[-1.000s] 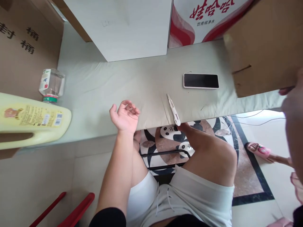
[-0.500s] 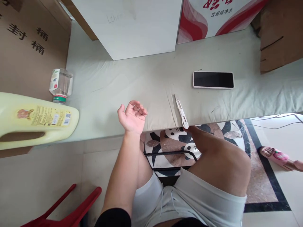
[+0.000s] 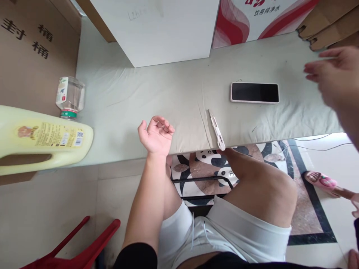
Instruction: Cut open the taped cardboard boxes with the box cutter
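My left hand (image 3: 157, 136) rests palm up at the bed-like surface's front edge, its fingers loosely curled and apart, holding nothing. At the right, my right hand (image 3: 329, 74) is raised over the pale green cloth (image 3: 185, 97), smeared by motion; its fingers are apart and nothing shows between them. Between the hands lies a white utility knife (image 3: 216, 130), its tip pointing away from me and its near end at the cloth's edge. A phone (image 3: 255, 92) with a dark screen lies flat, nearer to my right hand.
At left are a yellow jug (image 3: 64, 149), a clear bottle (image 3: 71, 95) and a brown carton (image 3: 33, 74). A white box (image 3: 168, 33), a red-and-white carton (image 3: 235, 22) and folded cardboard (image 3: 331, 22) stand behind. A red chair (image 3: 95, 243) is lower left. Someone's slippered foot (image 3: 321, 180) shows at right.
My right hand has come into view from the right. The brown cardboard piece near the right edge has gone from its spot, uncovering folded cardboard behind. My left hand holds nearly the same pose.
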Demonstrator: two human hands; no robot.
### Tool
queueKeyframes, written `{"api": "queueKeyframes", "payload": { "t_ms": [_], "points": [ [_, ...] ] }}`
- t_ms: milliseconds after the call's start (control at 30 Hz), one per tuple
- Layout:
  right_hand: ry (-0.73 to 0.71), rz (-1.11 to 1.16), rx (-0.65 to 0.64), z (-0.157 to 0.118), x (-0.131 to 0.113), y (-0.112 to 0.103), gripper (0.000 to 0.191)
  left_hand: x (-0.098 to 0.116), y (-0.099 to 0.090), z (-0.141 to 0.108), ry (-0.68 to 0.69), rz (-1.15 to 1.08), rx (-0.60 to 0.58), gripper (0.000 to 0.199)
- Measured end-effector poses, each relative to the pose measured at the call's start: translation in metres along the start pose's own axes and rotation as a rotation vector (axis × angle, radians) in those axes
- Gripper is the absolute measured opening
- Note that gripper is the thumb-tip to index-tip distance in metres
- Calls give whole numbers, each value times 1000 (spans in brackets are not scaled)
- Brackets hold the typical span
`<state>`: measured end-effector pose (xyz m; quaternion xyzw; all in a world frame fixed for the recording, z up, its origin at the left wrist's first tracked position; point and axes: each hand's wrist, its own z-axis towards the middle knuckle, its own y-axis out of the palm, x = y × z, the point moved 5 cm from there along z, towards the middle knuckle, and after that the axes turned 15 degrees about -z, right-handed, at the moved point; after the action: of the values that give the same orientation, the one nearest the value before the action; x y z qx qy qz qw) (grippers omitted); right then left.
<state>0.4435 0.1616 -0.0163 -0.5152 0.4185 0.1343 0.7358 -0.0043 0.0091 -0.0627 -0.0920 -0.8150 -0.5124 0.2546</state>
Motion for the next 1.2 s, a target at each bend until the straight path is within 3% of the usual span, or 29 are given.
{"api": "queueKeyframes", "payload": {
  "t_ms": [133,267,400,567,633,700,867,1000,1200],
  "points": [
    [-70,16,-159,-67,0,24,22,3,-1,-2,3,-11,-11,49],
    [-244,69,-414,-139,-27,66,19,7,-5,-3,19,-17,-7,47],
    [-442,126,-593,-211,-89,114,21,18,-13,-8,36,6,4,49],
    [-895,176,-762,-292,-190,165,30,47,-32,-17,99,7,55,50],
    [-971,174,-785,-307,-211,183,32,60,-42,-18,114,6,92,50],
    [-999,121,-788,-313,-218,201,34,73,-52,-19,115,11,121,50],
    [-1097,-127,-783,-319,-191,235,39,98,-69,-20,130,-34,179,46],
    [-1174,-206,-741,-328,-174,242,34,101,-70,-23,109,-72,195,43],
    [-1207,-297,-675,-336,-180,239,31,90,-59,-23,87,-7,186,40]
  ]
}}
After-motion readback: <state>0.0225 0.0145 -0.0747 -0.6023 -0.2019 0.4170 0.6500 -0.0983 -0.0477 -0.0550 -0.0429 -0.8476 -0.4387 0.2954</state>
